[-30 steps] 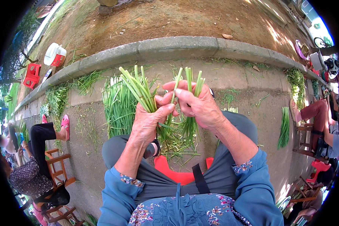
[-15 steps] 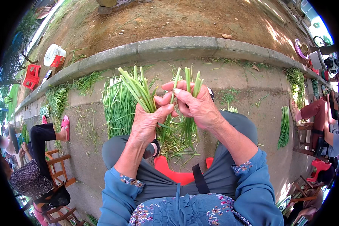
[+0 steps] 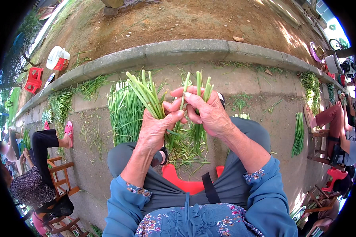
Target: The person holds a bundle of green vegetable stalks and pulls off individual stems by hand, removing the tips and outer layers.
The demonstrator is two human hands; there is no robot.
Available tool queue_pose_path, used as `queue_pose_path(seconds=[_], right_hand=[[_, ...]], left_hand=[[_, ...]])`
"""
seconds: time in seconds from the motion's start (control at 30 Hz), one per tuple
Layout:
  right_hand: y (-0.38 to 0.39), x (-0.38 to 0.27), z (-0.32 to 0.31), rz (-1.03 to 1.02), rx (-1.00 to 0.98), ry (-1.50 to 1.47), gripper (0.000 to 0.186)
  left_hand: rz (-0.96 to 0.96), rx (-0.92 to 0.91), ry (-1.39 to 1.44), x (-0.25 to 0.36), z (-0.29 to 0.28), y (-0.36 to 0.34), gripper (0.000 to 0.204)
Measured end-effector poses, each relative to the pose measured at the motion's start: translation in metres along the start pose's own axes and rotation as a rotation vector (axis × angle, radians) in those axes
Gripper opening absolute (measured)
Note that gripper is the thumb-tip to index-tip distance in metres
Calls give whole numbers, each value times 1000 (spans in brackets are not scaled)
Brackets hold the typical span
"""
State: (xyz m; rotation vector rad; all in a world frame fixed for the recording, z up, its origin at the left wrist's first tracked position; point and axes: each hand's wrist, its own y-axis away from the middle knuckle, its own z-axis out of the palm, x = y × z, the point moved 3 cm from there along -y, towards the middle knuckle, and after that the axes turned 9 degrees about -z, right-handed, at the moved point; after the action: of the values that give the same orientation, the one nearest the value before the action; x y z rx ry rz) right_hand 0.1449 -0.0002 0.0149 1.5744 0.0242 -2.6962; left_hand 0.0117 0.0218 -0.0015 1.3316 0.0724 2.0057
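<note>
While the left hand (image 3: 154,128) clasped a stalk bundle (image 3: 149,98) and the right hand (image 3: 211,114) pinched one stem (image 3: 185,85) beside a smaller bunch (image 3: 199,81), slack grips might have spilled both.

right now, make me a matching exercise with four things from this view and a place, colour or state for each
1. left hand
2. pink sandal
3. concrete curb
4. white-and-red container

A. beside a red stool
B. closed around green stalks
C. on another person's foot
D. grey, curving across the view

Pairs: 1-B, 2-C, 3-D, 4-A
</note>
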Motion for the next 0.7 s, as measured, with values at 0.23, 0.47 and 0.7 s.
queue_pose_path(seconds=[0.23, 0.47, 0.7], right_hand=[[1, -4, 5, 25, 9, 93, 25], [0, 2, 0, -10, -12, 61, 24], [0, -3, 2, 18, 38, -41, 27]], left_hand=[[2, -6, 22, -2, -1, -1, 12], [-28, -8, -44, -3, -5, -1, 12], [22, 16, 22, -2, 0, -1, 12]])
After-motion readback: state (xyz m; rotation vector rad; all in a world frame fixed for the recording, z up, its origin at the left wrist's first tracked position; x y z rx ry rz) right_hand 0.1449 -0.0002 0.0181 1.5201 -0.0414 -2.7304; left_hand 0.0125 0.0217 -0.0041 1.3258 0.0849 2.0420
